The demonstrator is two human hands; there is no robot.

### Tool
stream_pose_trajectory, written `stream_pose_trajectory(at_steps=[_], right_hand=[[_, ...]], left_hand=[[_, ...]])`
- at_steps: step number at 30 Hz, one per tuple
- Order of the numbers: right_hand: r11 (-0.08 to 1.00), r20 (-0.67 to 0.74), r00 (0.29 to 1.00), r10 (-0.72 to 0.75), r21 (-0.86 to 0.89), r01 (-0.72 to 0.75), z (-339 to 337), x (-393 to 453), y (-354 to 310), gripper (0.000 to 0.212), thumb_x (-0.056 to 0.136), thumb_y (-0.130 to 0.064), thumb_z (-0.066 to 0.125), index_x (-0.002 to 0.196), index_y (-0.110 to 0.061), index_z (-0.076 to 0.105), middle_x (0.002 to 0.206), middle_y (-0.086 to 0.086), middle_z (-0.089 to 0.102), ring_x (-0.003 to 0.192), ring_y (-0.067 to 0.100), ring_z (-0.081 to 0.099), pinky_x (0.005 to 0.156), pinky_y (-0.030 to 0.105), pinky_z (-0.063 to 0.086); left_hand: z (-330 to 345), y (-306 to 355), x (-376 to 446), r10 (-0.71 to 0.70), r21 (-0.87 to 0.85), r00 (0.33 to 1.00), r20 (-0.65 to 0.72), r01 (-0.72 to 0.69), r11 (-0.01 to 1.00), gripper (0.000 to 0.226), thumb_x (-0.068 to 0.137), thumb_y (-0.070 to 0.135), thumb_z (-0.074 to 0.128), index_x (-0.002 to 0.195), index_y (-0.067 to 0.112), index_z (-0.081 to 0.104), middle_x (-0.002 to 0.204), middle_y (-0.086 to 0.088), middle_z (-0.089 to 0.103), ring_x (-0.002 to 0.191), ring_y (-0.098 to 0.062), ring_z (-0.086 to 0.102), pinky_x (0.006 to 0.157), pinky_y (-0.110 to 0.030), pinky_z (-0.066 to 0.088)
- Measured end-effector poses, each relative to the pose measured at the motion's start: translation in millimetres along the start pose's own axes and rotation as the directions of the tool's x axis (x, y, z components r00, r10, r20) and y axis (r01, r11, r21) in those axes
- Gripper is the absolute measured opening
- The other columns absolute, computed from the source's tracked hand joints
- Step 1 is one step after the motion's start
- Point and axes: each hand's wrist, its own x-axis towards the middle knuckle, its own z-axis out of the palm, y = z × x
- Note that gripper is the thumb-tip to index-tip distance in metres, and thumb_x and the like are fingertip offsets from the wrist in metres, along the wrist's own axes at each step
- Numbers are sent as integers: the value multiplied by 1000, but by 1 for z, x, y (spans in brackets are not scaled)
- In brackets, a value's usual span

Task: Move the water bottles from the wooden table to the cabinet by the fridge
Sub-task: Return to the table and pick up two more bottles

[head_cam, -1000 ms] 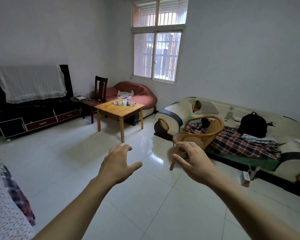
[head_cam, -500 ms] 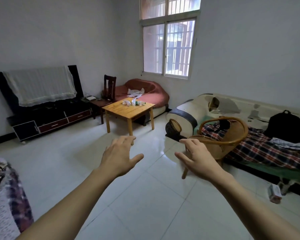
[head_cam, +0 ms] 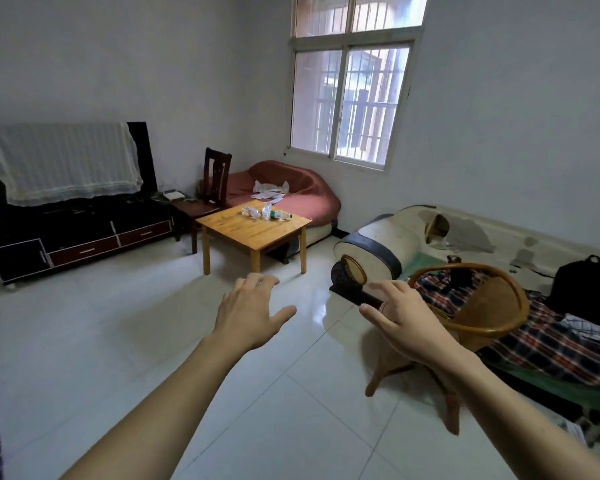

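Observation:
A small wooden table (head_cam: 257, 233) stands across the room, below the window. On its far part lie clear plastic water bottles (head_cam: 265, 212), one with a green label, crumpled and on their sides. My left hand (head_cam: 248, 313) and my right hand (head_cam: 400, 317) are stretched out in front of me over the tiled floor, well short of the table. Both hands have relaxed, spread fingers and hold nothing. No fridge is in view.
A wicker chair (head_cam: 475, 313) stands just right of my right hand, in front of a sofa (head_cam: 388, 237) with a plaid blanket and a black backpack (head_cam: 589, 289). A dark TV cabinet (head_cam: 77, 237), a wooden chair (head_cam: 215, 181) and a red lounger (head_cam: 291, 188) line the far side.
The table, sofa and wicker chair have grown larger and nearer in view. The view has tilted up slightly. Both hands stay outstretched and empty.

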Motion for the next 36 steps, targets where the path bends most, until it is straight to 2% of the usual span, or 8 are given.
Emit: stream_pose_trajectory(at_steps=[3, 7, 12, 16, 20, 23, 31, 36], right_hand=[[1000, -41, 999, 7, -10, -8, -5, 38, -5, 57, 91, -59, 51, 140, -30, 46, 142, -3, 46, 130, 17, 41, 107, 37, 40], [1000, -81, 997, 13, 9, -12, 20, 98, -1, 55, 92, -57, 52, 140, -28, 48, 140, -3, 49, 128, 15, 43, 102, 29, 38], [999, 3, 999, 51, 9, -51, 50, 153, 26, 61, 90, -63, 48, 143, -34, 41, 145, -6, 45, 130, 13, 43, 109, 39, 41], [993, -66, 995, 76, 96, -69, 53, 216, 60, 60, 91, -58, 53, 144, -29, 42, 142, -5, 46, 118, 16, 53, 103, 36, 45], [998, -109, 992, 58, 30, -55, 62, 276, 110, 58, 93, -54, 53, 144, -29, 41, 143, -5, 44, 130, 18, 41, 107, 43, 40], [997, -71, 995, 73, 5, -72, 65, 325, 150, 60, 92, -59, 48, 145, -33, 38, 145, -7, 43, 132, 19, 40, 107, 46, 40], [998, -89, 994, 64, 36, -61, 50, 446, 205, 66, 84, -67, 38, 138, -31, 48, 141, -5, 49, 129, 20, 45, 106, 44, 41], [996, -83, 993, 81, 39, -78, 65, 503, 234, 52, 91, -58, 49, 136, -33, 50, 141, -6, 48, 130, 22, 44, 106, 44, 41]], left_hand=[[2, -8, 43, 23, -25, 1000, -13, -24, 999, 65, 87, 67, 55, 140, 30, 45, 145, 5, 45, 129, -18, 43, 100, -37, 46], [22, -35, 103, 31, -47, 999, -12, -32, 998, 63, 87, 65, 55, 139, 30, 46, 143, 7, 46, 127, -17, 43, 99, -36, 46], [51, -47, 158, 65, -48, 998, 2, -65, 997, 57, 89, 60, 57, 136, 30, 49, 137, 9, 50, 122, -14, 46, 97, -31, 46], [73, -47, 228, 82, -36, 997, -11, -82, 996, 52, 89, 58, 58, 132, 30, 52, 136, 9, 52, 122, -14, 47, 94, -33, 48], [108, -37, 303, 85, 111, 988, 127, -99, 989, 58, 89, 63, 53, 137, 32, 46, 143, 7, 47, 128, -17, 43, 100, -39, 45], [126, -25, 359, 79, 167, 985, 153, -105, 980, 58, 90, 61, 52, 140, 33, 44, 144, 7, 46, 130, -18, 42, 102, -40, 41], [155, -3, 489, 95, 118, 986, 139, -112, 987, 54, 92, 58, 53, 139, 32, 47, 142, 7, 48, 130, -17, 43, 105, -39, 42], [189, -6, 555, 125, 41, 986, 109, -130, 991, 49, 92, 56, 53, 137, 35, 48, 139, 11, 50, 126, -13, 45, 102, -34, 43]])
